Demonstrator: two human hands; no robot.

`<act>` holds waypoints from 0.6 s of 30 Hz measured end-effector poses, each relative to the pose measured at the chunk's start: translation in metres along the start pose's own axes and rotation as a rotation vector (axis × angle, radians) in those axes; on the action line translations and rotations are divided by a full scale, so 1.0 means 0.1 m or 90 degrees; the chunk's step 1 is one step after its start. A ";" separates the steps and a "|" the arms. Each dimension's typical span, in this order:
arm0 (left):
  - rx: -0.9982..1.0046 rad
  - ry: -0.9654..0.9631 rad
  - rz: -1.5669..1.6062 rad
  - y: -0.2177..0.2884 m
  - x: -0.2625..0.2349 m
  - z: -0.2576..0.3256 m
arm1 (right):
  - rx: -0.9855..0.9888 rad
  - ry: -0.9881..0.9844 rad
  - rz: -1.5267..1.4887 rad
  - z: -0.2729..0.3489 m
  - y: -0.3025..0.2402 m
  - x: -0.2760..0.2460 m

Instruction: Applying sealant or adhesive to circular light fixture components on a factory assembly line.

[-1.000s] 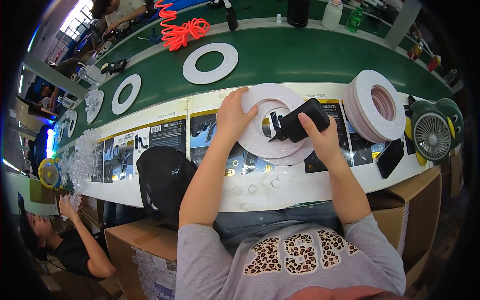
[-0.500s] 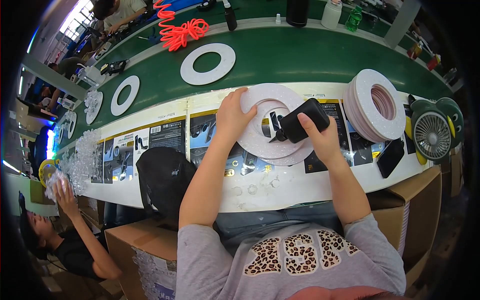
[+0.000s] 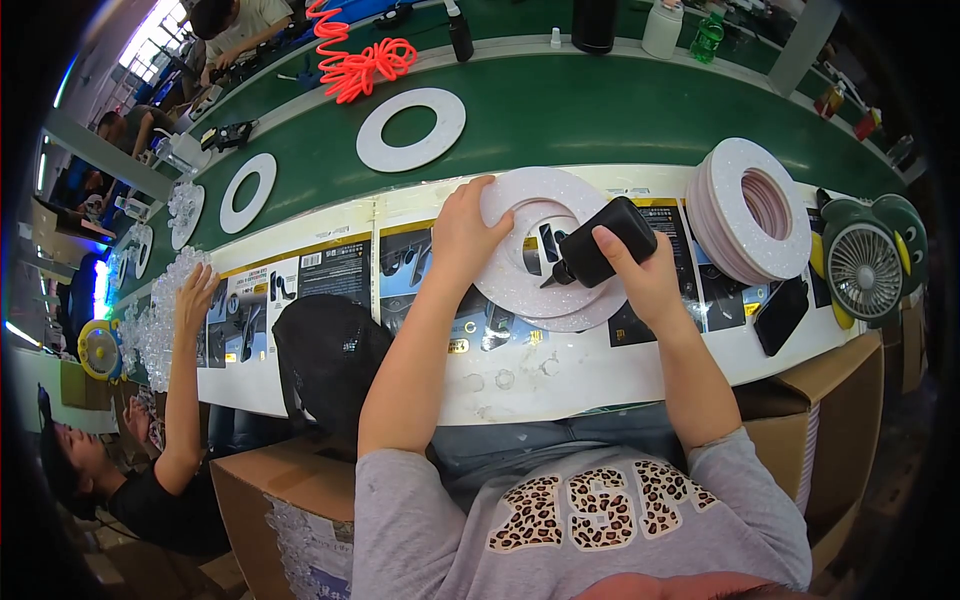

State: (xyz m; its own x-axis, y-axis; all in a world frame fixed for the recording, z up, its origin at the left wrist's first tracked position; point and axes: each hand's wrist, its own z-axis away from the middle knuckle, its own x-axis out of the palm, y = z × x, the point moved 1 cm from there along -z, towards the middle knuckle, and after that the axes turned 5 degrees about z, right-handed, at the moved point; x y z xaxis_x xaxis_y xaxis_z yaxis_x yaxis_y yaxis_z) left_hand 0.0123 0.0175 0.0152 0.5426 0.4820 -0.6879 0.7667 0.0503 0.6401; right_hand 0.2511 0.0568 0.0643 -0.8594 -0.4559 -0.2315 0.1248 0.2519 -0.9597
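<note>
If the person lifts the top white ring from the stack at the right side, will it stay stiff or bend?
The stack of white rings shows thin, flat layers, so one ring is probably light and may flex somewhat. The ring under the left hand lies flat on the table, like a sheet. Its glittery surface looks rough, so likely not slippery. Lying flat, it should not roll.

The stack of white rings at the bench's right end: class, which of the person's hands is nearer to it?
Right. The right hand, holding the black bottle, is just left of the stack of white rings; the left hand is farther left.
</note>
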 end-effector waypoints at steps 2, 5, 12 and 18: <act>0.000 0.001 0.002 0.00 0.00 0.00 | 0.000 0.004 0.003 0.00 0.00 0.00; 0.000 0.002 0.004 0.00 0.00 0.01 | 0.002 0.004 0.007 0.00 -0.02 -0.02; 0.009 0.010 0.008 0.00 -0.01 0.02 | -0.005 0.013 -0.083 0.06 -0.07 0.04; -0.002 0.006 0.012 0.01 -0.01 0.01 | 0.019 -0.062 -0.065 0.09 -0.06 0.07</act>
State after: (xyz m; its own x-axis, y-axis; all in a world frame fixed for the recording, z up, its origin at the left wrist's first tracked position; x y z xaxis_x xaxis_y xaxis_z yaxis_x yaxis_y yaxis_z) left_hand 0.0132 0.0162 0.0160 0.5533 0.4908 -0.6730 0.7558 0.0438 0.6534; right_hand 0.2493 0.0442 0.0673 -0.8163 -0.5589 -0.1457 0.0559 0.1747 -0.9830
